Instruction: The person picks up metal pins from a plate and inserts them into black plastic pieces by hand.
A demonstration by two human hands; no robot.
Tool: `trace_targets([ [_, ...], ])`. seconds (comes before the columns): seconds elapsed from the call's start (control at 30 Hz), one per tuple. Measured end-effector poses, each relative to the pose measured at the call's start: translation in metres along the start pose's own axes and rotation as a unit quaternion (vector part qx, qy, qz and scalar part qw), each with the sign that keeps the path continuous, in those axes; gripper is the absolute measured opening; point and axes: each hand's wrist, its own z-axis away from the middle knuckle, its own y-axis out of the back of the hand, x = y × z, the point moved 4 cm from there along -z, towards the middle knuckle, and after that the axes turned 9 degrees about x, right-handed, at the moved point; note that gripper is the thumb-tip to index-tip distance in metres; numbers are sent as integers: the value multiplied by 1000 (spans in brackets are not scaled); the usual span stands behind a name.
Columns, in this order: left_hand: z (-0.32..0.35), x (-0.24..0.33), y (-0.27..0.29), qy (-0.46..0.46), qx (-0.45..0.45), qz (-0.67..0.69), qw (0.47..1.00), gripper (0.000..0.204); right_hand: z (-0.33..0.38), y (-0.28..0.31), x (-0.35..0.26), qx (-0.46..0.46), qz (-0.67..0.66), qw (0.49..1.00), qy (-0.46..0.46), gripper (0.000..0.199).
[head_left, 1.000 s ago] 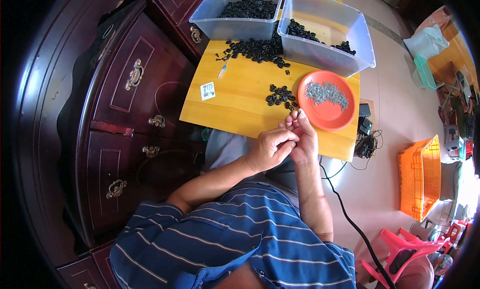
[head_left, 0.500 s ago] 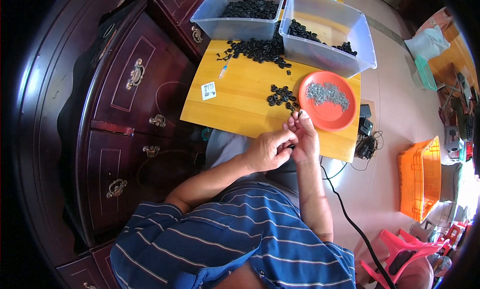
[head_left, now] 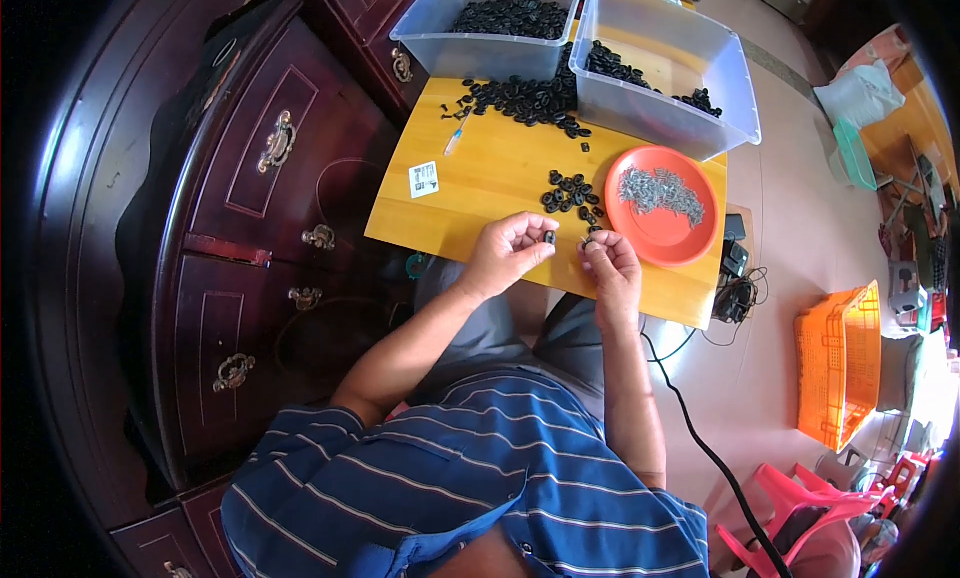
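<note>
One small black part (head_left: 549, 237), in the head view, sits between the thumb and fingers of the left hand (head_left: 517, 252), just above the bench (head_left: 490, 183) near its front edge. The right hand (head_left: 612, 265), near it but apart, has its thumb and fingers pressed together on a small piece (head_left: 587, 244), too tiny to make out. The held part is dark and rounded; similar loose parts (head_left: 570, 192) beyond the hands are oval, some with a hole. A red bowl (head_left: 655, 248) of grey metal bits (head_left: 660, 192) stands to their right. Farther back, a black heap (head_left: 525, 101) lies against two clear tubs (head_left: 655, 123), both holding more. The bench is yellow wood, with a white card (head_left: 423, 179) at left. Dark red drawers (head_left: 245, 193) stand left; an orange crate (head_left: 838, 368) and a pink stool (head_left: 785, 490) are on the floor (head_left: 765, 213) at right.
</note>
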Motion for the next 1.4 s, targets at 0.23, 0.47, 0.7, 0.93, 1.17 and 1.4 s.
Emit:
trace_targets([
  [0.23, -3, -3, 0, 5, -6, 0, 1000, 27, -2, -10, 2, -44, 71, 996, 8, 11],
  [0.47, -3, 3, -4, -29, -19, -38, 999, 26, -2, -9, 5, -42, 91, 995, -2, 11],
  [0.7, -4, 0, -6, -33, -24, -52, 998, 25, -2, -9, 6, -47, 87, 995, -3, 11],
  [0.93, -5, 0, -6, -36, -24, -67, 997, 25, -2, -9, 6, -47, 73, 996, 0, 11],
  [1.17, -5, 0, -8, -28, -42, -82, 995, 27, -3, -9, 5, -50, 94, 994, 2, 11],
  [1.4, -5, -4, -9, -26, -48, -64, 996, 26, -2, -8, 6, -55, 109, 992, 9, 12],
])
